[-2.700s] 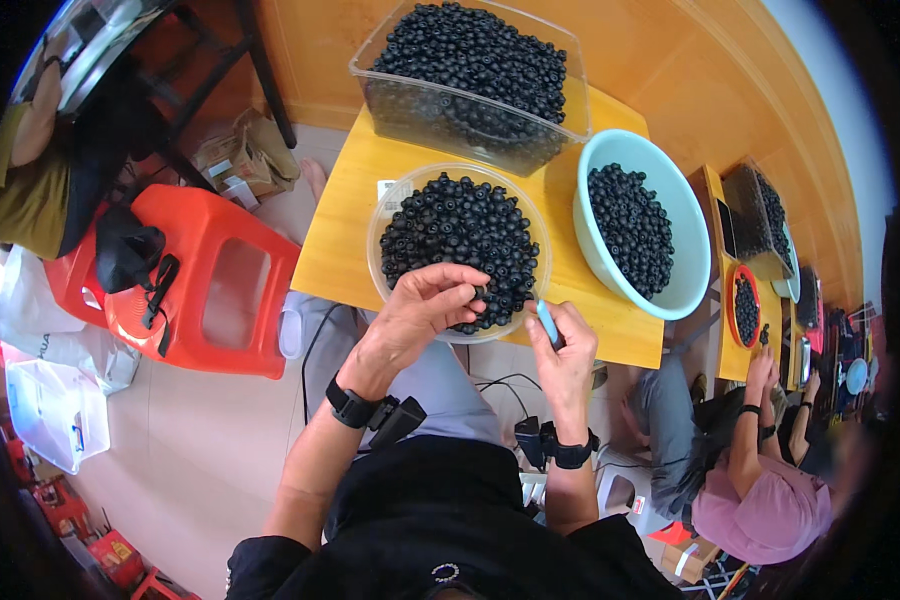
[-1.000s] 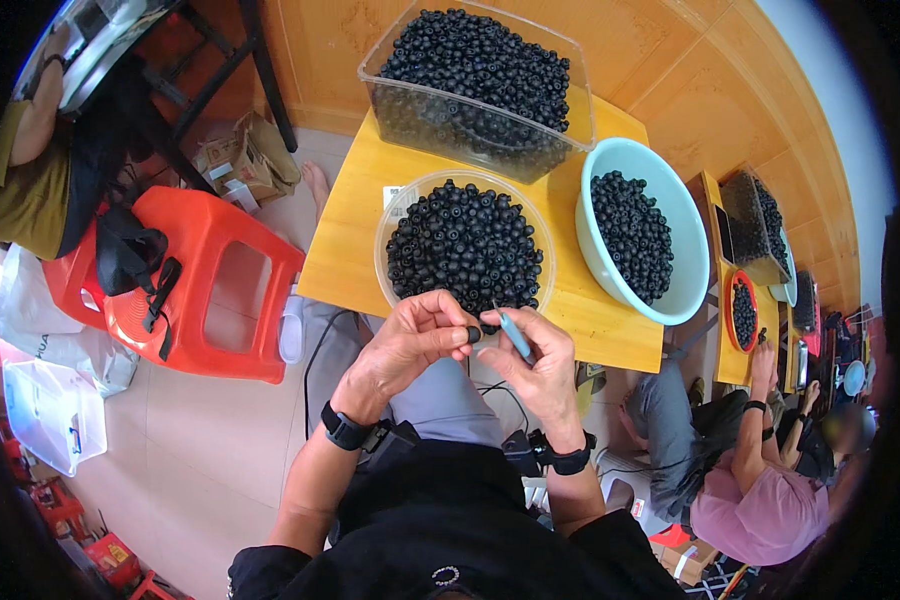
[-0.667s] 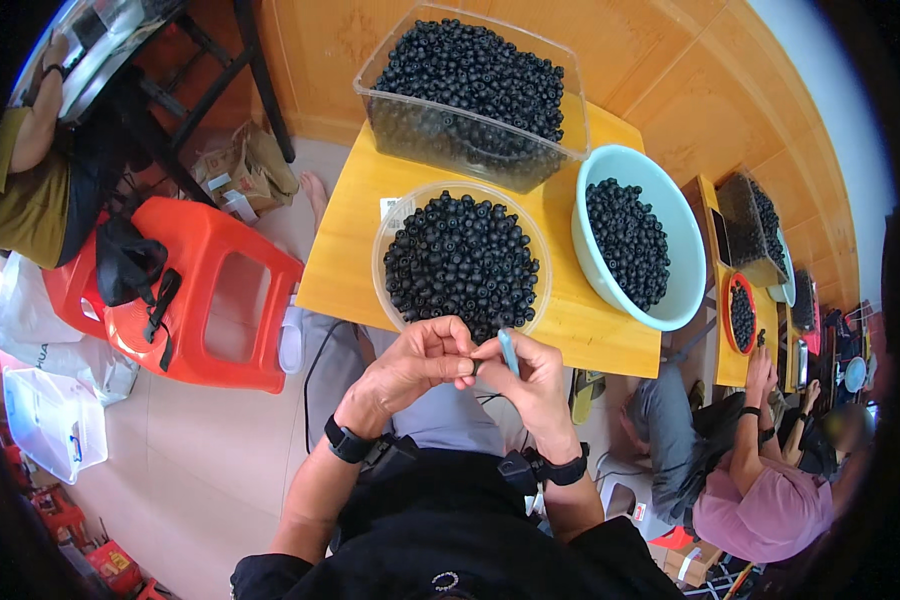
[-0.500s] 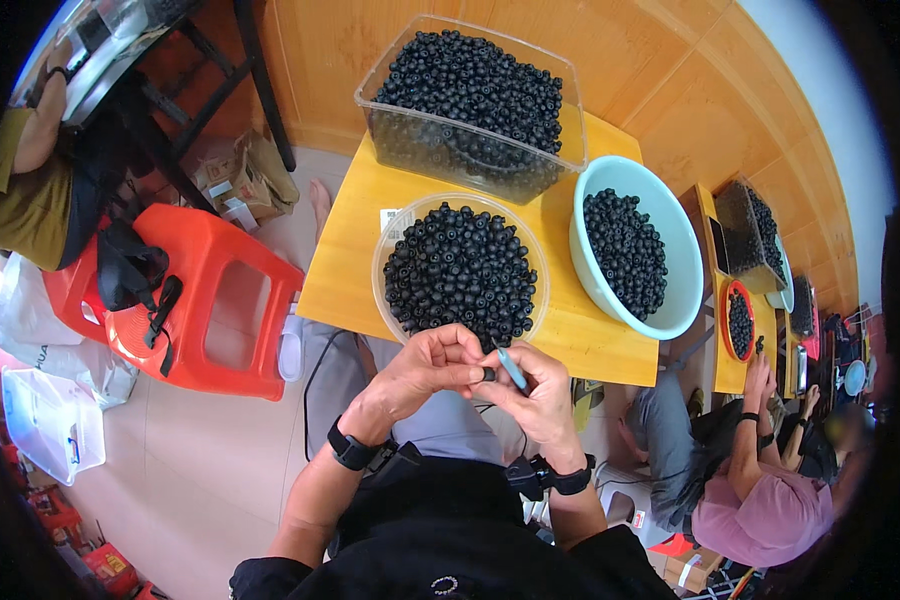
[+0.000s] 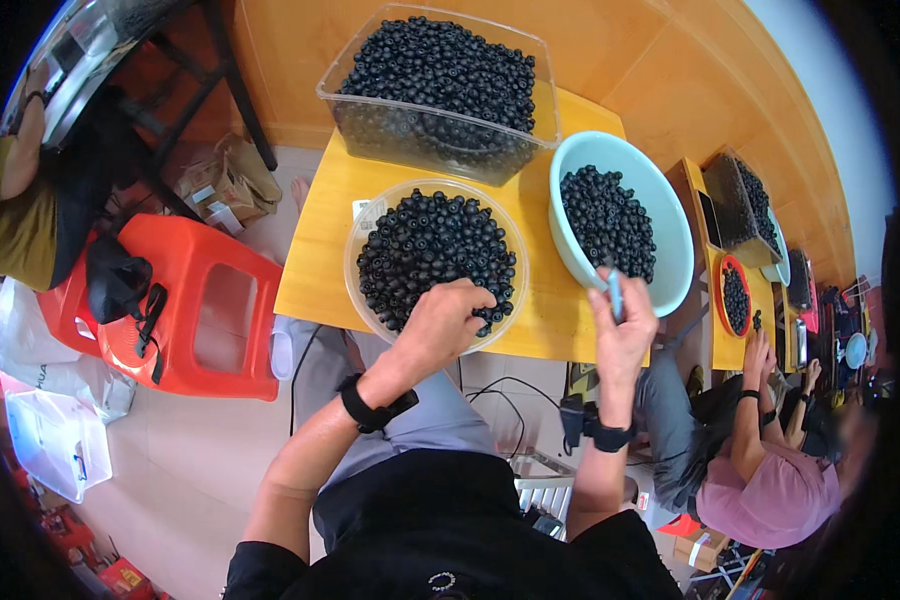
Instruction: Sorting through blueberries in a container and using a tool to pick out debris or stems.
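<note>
My left hand (image 5: 438, 322) is over the near right part of a round clear tub (image 5: 523, 290) full of small black bead-like parts (image 5: 435, 245). Its fingers are curled down among the parts, and whatever lies between the fingertips is hidden. Held upright in my right hand (image 5: 625, 335) is a slim light-blue tool (image 5: 615, 298), gripped between thumb and fingers. That hand is at the near rim of a pale blue basin (image 5: 676, 205), which holds more of the same black parts (image 5: 607, 222).
Behind the tub stands a big clear bin (image 5: 440, 150) heaped with black parts, on the yellow table (image 5: 315, 270). A red stool (image 5: 185, 260) holding a black strapped item is at left. On the right, another person (image 5: 765, 490) works at a neighbouring table.
My hands were together in front of the tub, with a black part and the blue tool. They have separated: the left to the tub, the right to the basin with the tool. The view has shifted slightly.
</note>
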Available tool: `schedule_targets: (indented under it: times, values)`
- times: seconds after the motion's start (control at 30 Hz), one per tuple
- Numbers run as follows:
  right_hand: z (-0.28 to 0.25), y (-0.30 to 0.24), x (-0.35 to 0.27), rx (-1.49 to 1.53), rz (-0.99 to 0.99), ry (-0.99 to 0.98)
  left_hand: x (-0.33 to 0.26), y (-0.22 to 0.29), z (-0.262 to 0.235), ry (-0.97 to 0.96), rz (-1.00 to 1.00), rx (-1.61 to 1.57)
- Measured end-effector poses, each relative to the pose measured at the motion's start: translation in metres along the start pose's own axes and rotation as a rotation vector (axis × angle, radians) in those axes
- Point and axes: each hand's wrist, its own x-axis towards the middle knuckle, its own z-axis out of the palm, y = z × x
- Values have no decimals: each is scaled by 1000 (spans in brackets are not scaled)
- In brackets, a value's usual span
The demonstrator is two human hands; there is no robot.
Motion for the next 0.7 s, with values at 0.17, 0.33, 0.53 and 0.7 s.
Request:
schedule_targets:
  times: [0.17, 0.33, 0.53, 0.7]
  values:
    - [14, 22, -28, 121, 124, -39, 1, 2, 18, -3, 1, 204]
    - [7, 18, -11, 335, 250, 6, -1, 3, 11, -37, -46, 152]
    - [5, 30, -2, 232, 295, -27, -3, 7, 2, 14, -91, -33]
    - [20, -4, -31, 313, 331, -101, -19, 6, -26, -6, -392, -985]
